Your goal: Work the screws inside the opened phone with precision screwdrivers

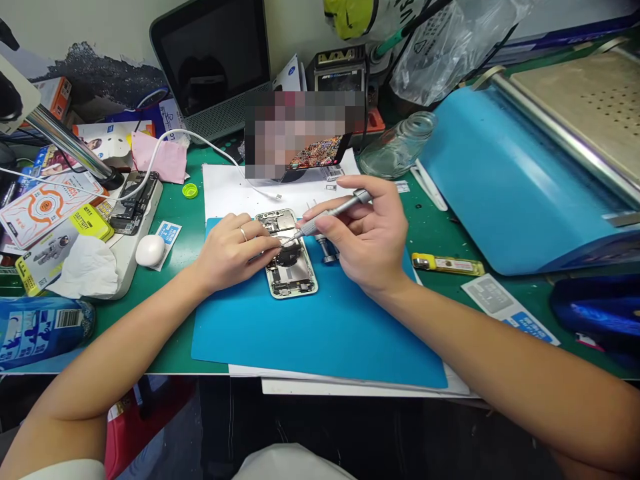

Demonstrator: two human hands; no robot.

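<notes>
An opened smartphone [294, 283] lies on a blue mat [320, 340], its inner parts exposed. My right hand [380, 233] grips a slim silver screwdriver [325, 217], tilted so that its tip points down-left at the upper middle of the phone. My left hand [235, 247], with a ring on one finger, reaches over the phone's left edge. Its fingertips are pressed together close to the screwdriver's tip; whatever they may hold is too small to make out. Just right of the phone, partly behind my right hand, stand dark metal screwdriver-like tools [327, 250].
A propped-up phone [320, 153], partly blurred, and a glass jar [397, 147] stand behind. On the right are a yellow cutter [447, 264] and a large blue-covered machine [480, 173]. Leftward lie a white earbud case [150, 251], a cable [200, 138] and a bottle [45, 330].
</notes>
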